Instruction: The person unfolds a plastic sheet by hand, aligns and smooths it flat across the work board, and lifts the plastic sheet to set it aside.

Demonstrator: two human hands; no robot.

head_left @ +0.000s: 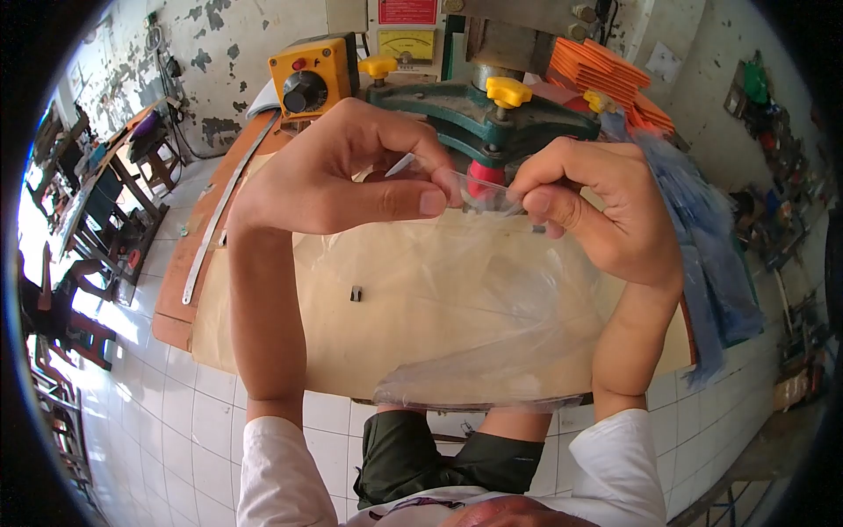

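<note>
A clear plastic sheet (527, 299) hangs from both hands and spreads down over the pale work board (307, 342) to its front edge. My left hand (351, 176) pinches the sheet's upper edge between thumb and fingers. To the right, my right hand (597, 202) pinches the same edge, with a short stretch of film between the two. Just behind this stretch stands a green press frame (448, 110) with yellow knobs (509, 91) and a red part (486, 178). A small dark piece (356, 293) lies on the board.
A yellow control box (312, 77) stands behind my left hand. A metal ruler (224, 211) lies along the table's left side. Orange sheets (597, 75) are stacked at the back right, and bluish plastic film (711, 255) hangs over the right edge.
</note>
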